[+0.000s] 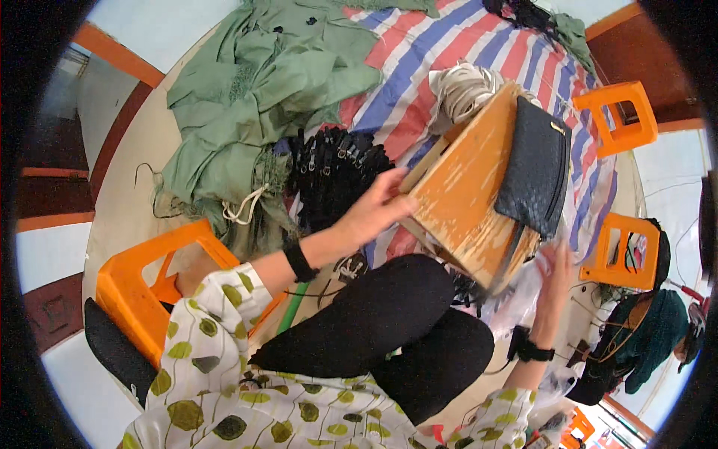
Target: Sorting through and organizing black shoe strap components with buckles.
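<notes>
A box-like wooden stand (456,202) with a worn, scratched orange-brown top sits tilted in front of my knees. My left hand (381,206) grips its left edge, the thumb over the top and the other fingers partly hidden. On the right half of the top lies a black textured zip pouch (532,168), its zipper along the right side. A dark strap (510,258) hangs from the pouch's lower end over the near edge. Beside that end is my right hand (553,273), blurred by motion; whether it touches the pouch cannot be made out.
Black buckled straps (336,168) are piled left of the stand, near a heap of green cloth (277,97). Striped sheeting (404,56) covers the floor, with a light-coloured bundle (467,90) behind the stand. Orange stools (161,262) stand on both sides. A person (643,344) sits at right.
</notes>
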